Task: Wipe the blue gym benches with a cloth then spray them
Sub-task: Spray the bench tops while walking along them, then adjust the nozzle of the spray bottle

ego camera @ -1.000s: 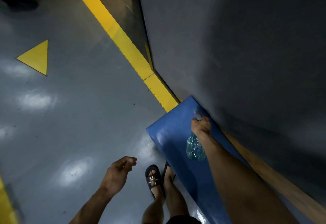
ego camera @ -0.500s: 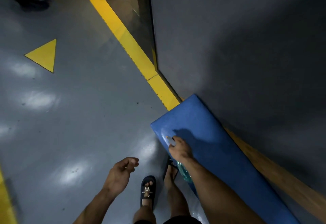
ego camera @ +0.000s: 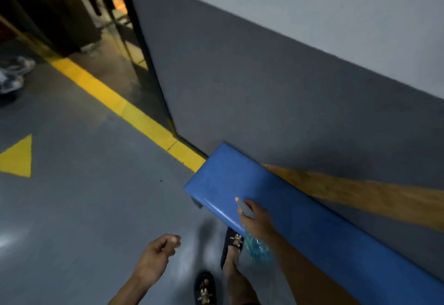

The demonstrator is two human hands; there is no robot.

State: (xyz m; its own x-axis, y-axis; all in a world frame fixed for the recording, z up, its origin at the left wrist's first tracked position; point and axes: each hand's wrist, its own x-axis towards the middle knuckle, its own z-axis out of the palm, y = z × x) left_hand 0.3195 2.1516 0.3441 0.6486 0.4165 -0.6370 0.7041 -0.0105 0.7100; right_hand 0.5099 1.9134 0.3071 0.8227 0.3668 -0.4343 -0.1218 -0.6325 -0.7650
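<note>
Two hands: both in view, low in frame, one bench in shot.
Right hand: fingers curled round the neck of a clear blue-tinted plastic spray bottle; grey trigger head pokes out past the knuckles, bottle body hangs below the wrist. Hand sits over the bench's front edge, near its left end.
Left hand: holds nothing, fingers loosely curled, thumb near fingertips, over bare floor, well apart from the bench.
Bench: long blue padded gym bench, set against the wall, running from centre to the lower-right corner; surface glossy.
Wall: dark grey lower band, paler above, tan wood-look stripe just behind the bench.
Floor: glossy grey floor, yellow painted line, yellow triangle at left edge.
Feet: dark sandals with metal ornaments, beside the bench's front edge.
Writing: none legible on bottle or bench; frame blurred.
Cloth: can't tell where.
</note>
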